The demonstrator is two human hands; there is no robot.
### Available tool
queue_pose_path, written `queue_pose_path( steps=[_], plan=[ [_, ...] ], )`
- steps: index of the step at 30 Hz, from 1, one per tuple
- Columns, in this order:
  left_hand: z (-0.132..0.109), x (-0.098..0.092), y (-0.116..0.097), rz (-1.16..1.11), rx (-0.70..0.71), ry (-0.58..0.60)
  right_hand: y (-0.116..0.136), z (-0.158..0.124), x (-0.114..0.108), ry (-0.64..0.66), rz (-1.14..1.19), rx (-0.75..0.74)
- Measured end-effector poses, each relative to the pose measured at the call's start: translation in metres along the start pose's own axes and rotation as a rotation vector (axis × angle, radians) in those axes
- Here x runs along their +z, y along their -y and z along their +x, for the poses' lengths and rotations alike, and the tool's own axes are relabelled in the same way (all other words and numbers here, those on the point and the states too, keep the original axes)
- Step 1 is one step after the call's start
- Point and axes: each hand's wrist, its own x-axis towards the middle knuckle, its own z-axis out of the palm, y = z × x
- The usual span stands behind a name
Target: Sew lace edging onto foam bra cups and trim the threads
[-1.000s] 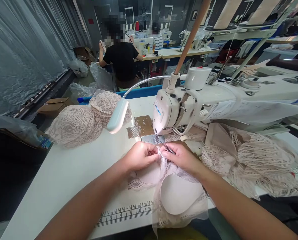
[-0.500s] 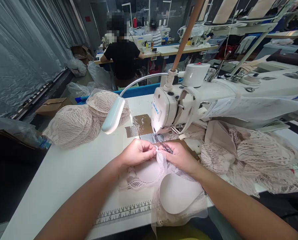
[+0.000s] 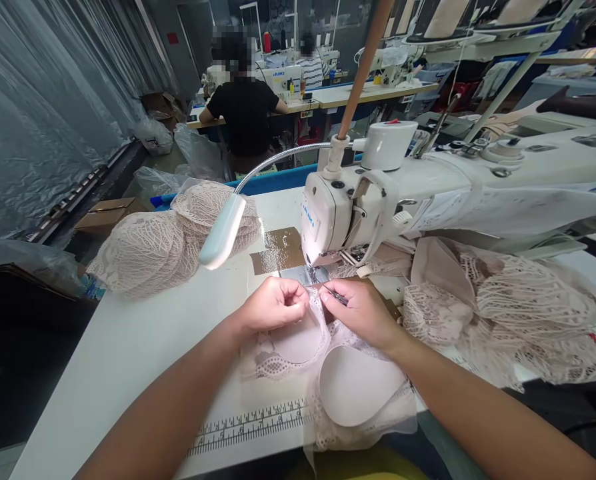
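Observation:
My left hand (image 3: 273,303) is closed, pinching the lace edge of a pale pink bra piece (image 3: 348,383) that lies on the white table (image 3: 128,347). My right hand (image 3: 361,310) is closed on the same lace from the other side, and a small dark metal tool, perhaps tweezers or snips (image 3: 335,295), shows between its fingers. Both hands sit just in front of the needle area of the white sewing machine (image 3: 373,200). One moulded cup lies open, inside up, below my right wrist.
A stack of lace cups (image 3: 163,237) sits at the back left beside the gooseneck lamp (image 3: 221,233). More lace pieces (image 3: 508,313) are piled to the right of the machine. A ruler strip (image 3: 253,423) runs along the table's front edge. Other people work at machines behind.
Both hands have stayed in front of the needle, drawing slightly closer together on the lace. The bra piece has shifted a little. The view tilted slightly.

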Motion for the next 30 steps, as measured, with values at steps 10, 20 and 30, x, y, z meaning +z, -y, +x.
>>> queue_pose_path(
  steps=[10, 20, 30],
  plan=[
    [0.005, -0.013, -0.002, 0.17, 0.349, -0.169, 0.0, -0.002, -0.003, 0.084, 0.14, -0.148],
    [-0.001, -0.018, -0.008, 0.203, 0.107, 0.117, 0.0, -0.002, 0.004, 0.111, 0.109, -0.146],
    [-0.001, -0.039, 0.005, 0.072, -0.023, -0.189, 0.001, -0.012, -0.032, 0.305, 0.109, -0.106]
  ],
)
